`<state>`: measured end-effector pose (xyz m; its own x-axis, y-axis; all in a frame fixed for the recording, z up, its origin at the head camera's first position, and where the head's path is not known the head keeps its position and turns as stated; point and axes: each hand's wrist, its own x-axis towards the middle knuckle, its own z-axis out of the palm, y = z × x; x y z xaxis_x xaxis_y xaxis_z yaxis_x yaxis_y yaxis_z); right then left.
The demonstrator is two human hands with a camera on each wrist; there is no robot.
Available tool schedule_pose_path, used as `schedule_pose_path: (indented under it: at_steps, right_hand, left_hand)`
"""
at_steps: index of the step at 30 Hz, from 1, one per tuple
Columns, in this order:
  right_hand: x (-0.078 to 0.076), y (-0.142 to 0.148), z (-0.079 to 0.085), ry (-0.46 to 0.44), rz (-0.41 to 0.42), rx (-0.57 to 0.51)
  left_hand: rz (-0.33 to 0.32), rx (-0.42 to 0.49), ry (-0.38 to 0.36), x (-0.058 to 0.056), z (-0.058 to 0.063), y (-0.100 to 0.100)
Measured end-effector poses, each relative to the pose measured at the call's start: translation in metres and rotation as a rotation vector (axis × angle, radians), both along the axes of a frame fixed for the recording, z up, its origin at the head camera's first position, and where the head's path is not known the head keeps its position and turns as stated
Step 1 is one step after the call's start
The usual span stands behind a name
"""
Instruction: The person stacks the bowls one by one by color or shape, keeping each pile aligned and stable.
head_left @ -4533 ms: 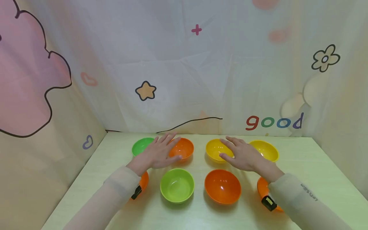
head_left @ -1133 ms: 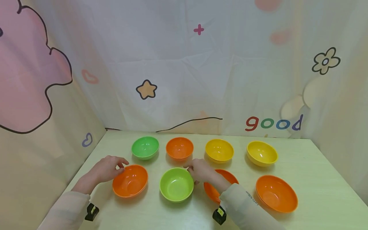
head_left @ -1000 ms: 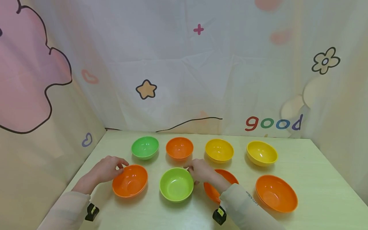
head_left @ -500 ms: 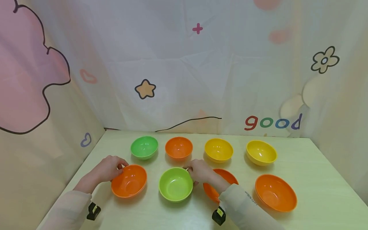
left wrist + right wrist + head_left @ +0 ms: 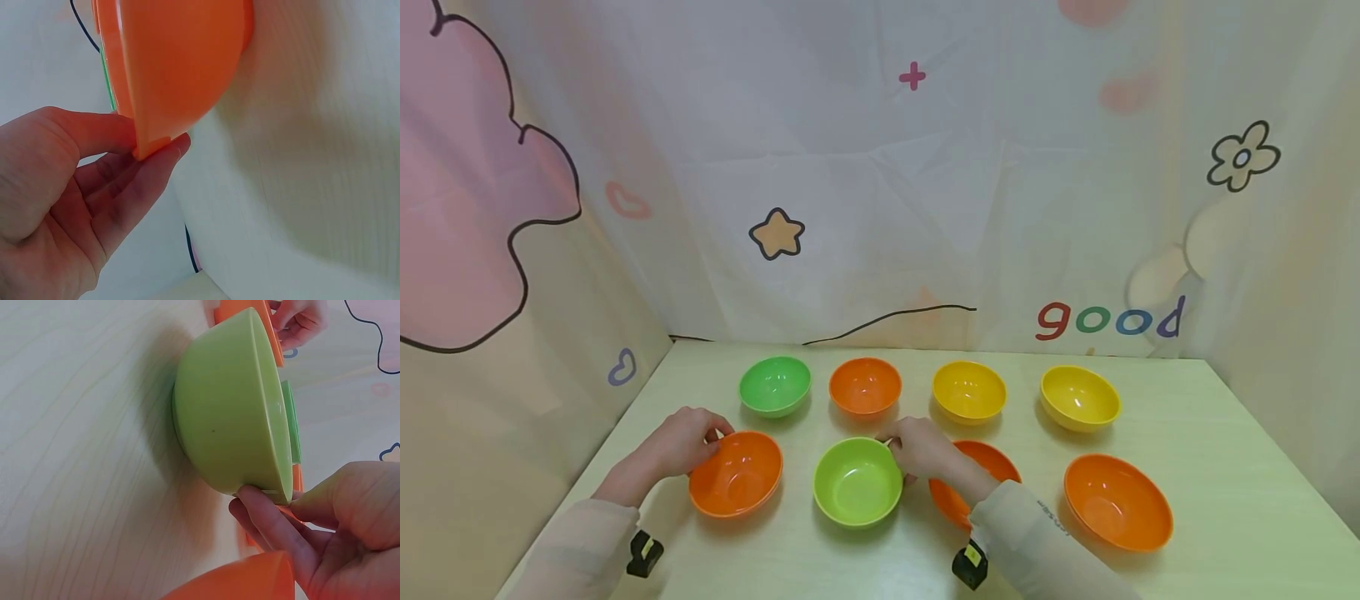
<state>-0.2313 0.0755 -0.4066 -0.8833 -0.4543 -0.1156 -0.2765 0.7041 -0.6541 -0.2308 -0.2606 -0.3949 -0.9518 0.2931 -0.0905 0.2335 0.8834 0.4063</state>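
My left hand (image 5: 676,445) pinches the upper left rim of an orange bowl (image 5: 737,477) at the front left. In the left wrist view the thumb lies over the rim of this orange bowl (image 5: 181,62) and the fingers touch its outer wall. My right hand (image 5: 921,450) pinches the right rim of a lime green bowl (image 5: 857,485), thumb at the rim and fingers beneath, as the right wrist view shows on the green bowl (image 5: 231,406). Both bowls stand on the table. A second orange bowl (image 5: 951,502) is partly hidden under the right forearm.
Along the back stand a green bowl (image 5: 775,388), a smaller orange bowl (image 5: 865,388), and two yellow bowls (image 5: 968,393), (image 5: 1079,400). Another orange bowl (image 5: 1116,504) stands at the front right. A printed cloth (image 5: 850,167) hangs behind the pale table (image 5: 1232,500).
Both hands have come back from over the rear row and spread apart to the front orange and green bowls. Over the last second the fingers have closed on their rims; the bowls stay put.
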Motion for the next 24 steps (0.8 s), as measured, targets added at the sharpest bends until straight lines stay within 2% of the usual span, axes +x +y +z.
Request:
schedule_pose_path:
  at_steps: [8,17,24]
  right_hand:
    - [0.002,-0.001,0.001,0.010,-0.003,-0.006]
    - [0.002,0.000,0.001,0.009,0.004,-0.017]
    - [0.000,0.001,-0.001,0.033,0.021,-0.033]
  left_hand:
    - [-0.044,-0.022,0.052,-0.002,0.003,0.001]
    - [-0.053,-0.039,0.048,-0.001,0.020,0.011]
    - [-0.115,-0.071,0.087,-0.003,0.032,0.023]
